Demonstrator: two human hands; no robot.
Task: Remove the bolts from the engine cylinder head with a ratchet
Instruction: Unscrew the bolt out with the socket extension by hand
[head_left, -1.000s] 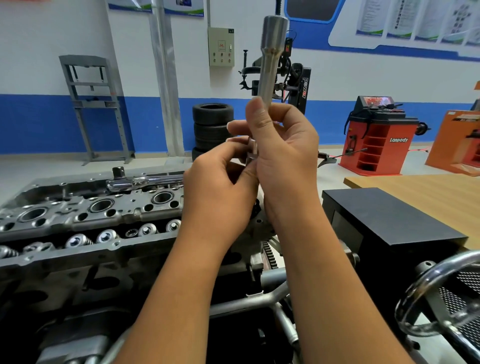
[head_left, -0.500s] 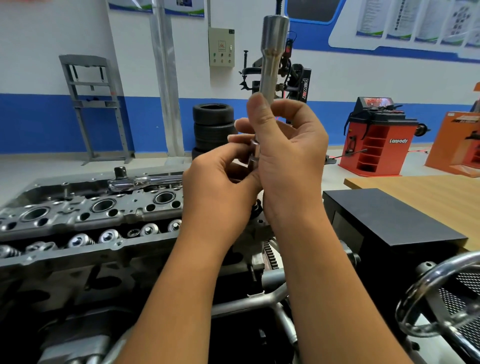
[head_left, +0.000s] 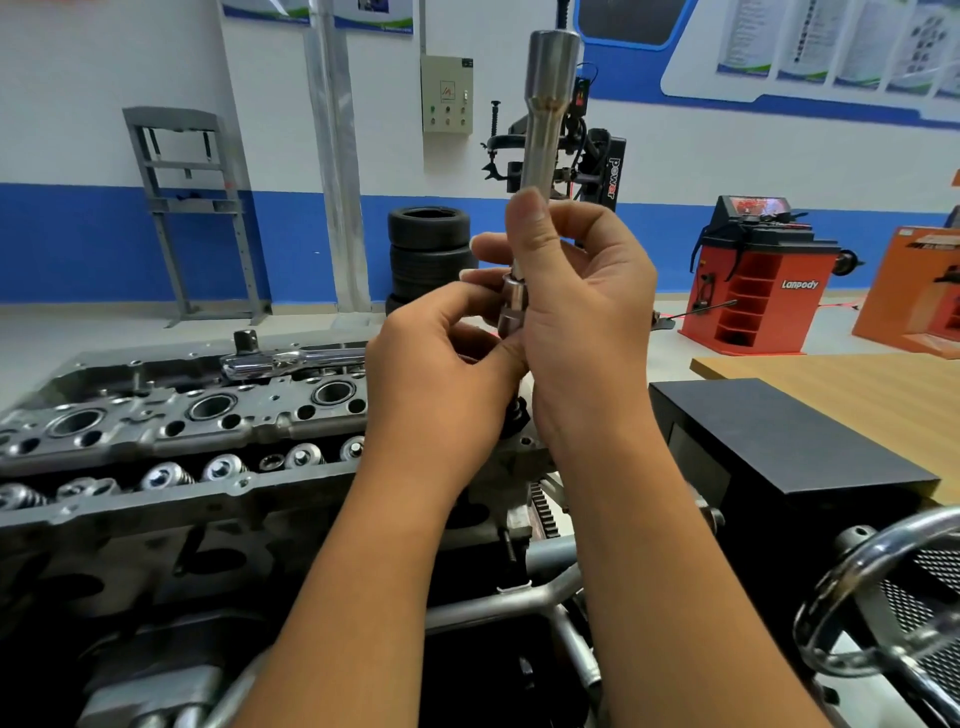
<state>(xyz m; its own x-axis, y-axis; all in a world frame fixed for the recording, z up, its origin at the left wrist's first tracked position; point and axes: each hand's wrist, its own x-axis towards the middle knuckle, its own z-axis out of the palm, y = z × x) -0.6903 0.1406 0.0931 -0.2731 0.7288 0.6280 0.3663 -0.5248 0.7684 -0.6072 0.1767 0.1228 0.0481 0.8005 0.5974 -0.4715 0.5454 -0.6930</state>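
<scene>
Bolts are not being turned at this moment; the step in hand looks like preparing the tool. Both hands are raised in front of the person, above the right end of the cylinder head. The right hand is curled around the shaft of a long extension bar, which stands almost upright with its wide end at the top. The left hand pinches a small socket at the lower end of the bar, between thumb and fingertips. I cannot tell if the socket is already fully seated on the bar or is only being pushed on.

The ratchet lies untouched on the far edge of the cylinder head, its square drive pointing up at its left end. The head itself sits on an engine stand, with open round bores and valve springs along its top; which bolts remain I cannot see clearly.

My judgement is that the next move calls for seating the socket firmly, then bringing the bar down to the ratchet drive and joining them. To the right stands a black box at the edge of a wooden table, and a chrome handwheel is near the lower right corner.
</scene>
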